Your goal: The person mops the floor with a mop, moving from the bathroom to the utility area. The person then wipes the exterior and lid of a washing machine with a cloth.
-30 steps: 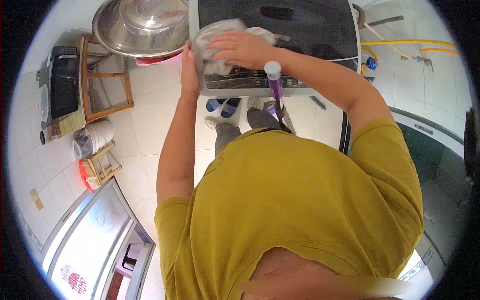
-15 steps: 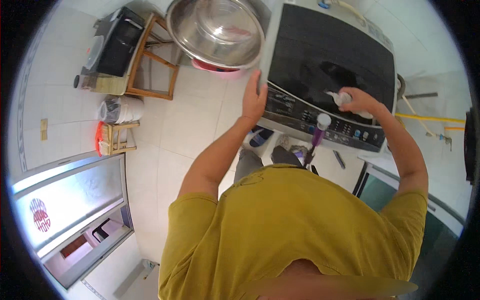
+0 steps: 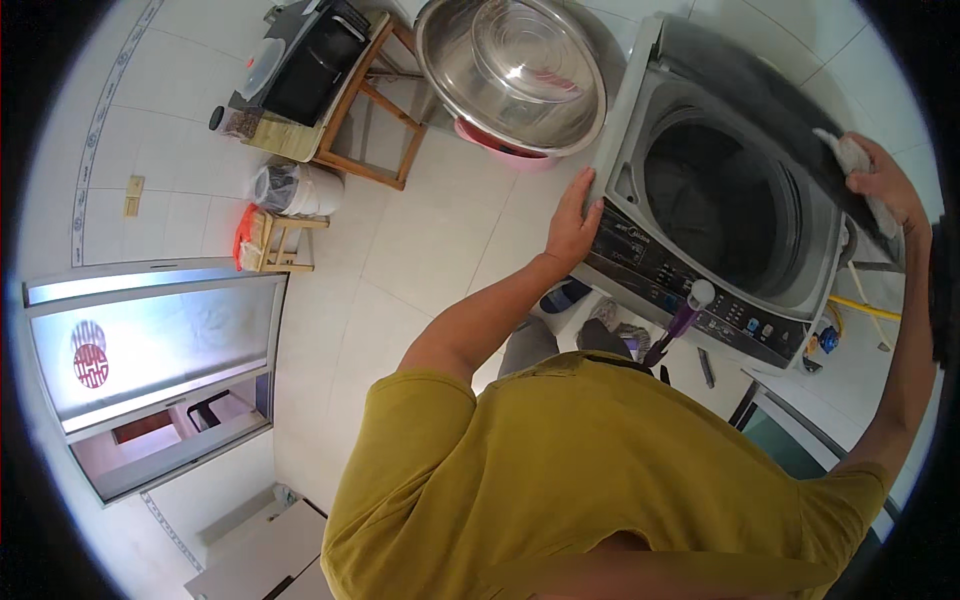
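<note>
A top-loading washing machine point(image 3: 640, 235) stands before me with its dark lid point(image 3: 760, 95) raised, so the grey drum point(image 3: 715, 195) shows. My right hand point(image 3: 887, 185) is closed around a crumpled white cloth point(image 3: 853, 157) at the lid's right edge; the cloth lies against the lid. My left hand point(image 3: 574, 222) rests on the machine's front left corner, fingers stretched out, holding nothing. Between me and the black control panel point(image 3: 745, 318) rises a purple handle with a pale round knob point(image 3: 701, 293).
Left of the machine, a large steel basin point(image 3: 440, 75) sits over a pink basin point(image 3: 510, 157). Farther left are a wooden stand point(image 3: 390, 175) bearing a black oven point(image 3: 325, 65), a white bucket point(image 3: 318, 190) and a small stool point(image 3: 290, 250). A yellow hose point(image 3: 868, 308) runs at the right.
The machine's lid has gone from shut to raised, uncovering the drum. My right hand has moved right and outward with the white cloth. My left hand stays at the machine's left corner.
</note>
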Motion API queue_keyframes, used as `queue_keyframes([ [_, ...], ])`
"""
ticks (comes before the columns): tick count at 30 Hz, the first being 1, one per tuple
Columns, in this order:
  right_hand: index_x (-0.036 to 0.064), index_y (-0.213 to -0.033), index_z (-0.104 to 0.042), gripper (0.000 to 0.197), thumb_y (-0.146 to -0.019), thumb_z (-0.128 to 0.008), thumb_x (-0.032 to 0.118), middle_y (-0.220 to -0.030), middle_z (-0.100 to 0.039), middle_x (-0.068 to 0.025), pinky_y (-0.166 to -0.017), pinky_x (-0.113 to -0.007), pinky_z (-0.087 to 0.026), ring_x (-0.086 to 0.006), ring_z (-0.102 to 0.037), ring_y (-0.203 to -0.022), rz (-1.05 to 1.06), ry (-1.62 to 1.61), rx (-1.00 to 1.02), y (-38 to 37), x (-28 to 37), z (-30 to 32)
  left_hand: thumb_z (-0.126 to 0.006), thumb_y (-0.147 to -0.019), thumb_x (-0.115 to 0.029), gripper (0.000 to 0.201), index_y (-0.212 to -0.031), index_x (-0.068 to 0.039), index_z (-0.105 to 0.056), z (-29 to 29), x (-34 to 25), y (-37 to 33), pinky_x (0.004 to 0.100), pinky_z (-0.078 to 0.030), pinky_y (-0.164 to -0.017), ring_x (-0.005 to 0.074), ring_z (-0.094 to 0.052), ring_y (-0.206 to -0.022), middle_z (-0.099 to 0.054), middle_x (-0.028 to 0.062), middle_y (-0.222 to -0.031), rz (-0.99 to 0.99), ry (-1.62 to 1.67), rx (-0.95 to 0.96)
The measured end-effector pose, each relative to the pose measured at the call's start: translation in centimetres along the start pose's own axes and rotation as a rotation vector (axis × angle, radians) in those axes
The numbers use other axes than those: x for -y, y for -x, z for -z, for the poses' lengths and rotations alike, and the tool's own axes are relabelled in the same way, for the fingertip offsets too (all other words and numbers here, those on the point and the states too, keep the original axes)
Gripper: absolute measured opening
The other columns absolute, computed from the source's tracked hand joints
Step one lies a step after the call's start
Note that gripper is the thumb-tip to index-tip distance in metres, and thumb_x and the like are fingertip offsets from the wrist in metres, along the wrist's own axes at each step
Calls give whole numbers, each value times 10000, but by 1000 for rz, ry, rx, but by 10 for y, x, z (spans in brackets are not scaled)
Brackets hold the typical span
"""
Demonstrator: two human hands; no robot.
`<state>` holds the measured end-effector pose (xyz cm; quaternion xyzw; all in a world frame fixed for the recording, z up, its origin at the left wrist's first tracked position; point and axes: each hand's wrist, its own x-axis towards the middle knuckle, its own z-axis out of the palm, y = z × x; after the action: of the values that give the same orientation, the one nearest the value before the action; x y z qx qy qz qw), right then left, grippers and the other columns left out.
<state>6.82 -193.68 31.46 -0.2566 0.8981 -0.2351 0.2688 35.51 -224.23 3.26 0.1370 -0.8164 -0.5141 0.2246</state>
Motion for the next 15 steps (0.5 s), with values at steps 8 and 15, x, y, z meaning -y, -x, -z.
queue_keyframes([
  [8, 30, -1217, -487, 624, -686, -708, 272, -1139, -560, -112, -911, -324, -396, -217, -528, -1051, 194, 280, -91, -91, -71, -53, -495, -883, -122, 458, -1313, -20, -377, 0, -5, 1, 360, -281, -1047, 332, -381, -1244, -393, 194, -1343, 22, 23, 4],
  [15, 191, -1203, -498, 447, -777, -631, 194, -1118, -591, -147, -843, -408, -455, -343, -569, -1017, 237, 466, -423, -132, -106, -114, -498, -876, -112, 455, -1302, 4, -384, -2, 0, 3, 351, -280, -1045, 325, -383, -1245, -410, 196, -1330, 46, 1, 7],
])
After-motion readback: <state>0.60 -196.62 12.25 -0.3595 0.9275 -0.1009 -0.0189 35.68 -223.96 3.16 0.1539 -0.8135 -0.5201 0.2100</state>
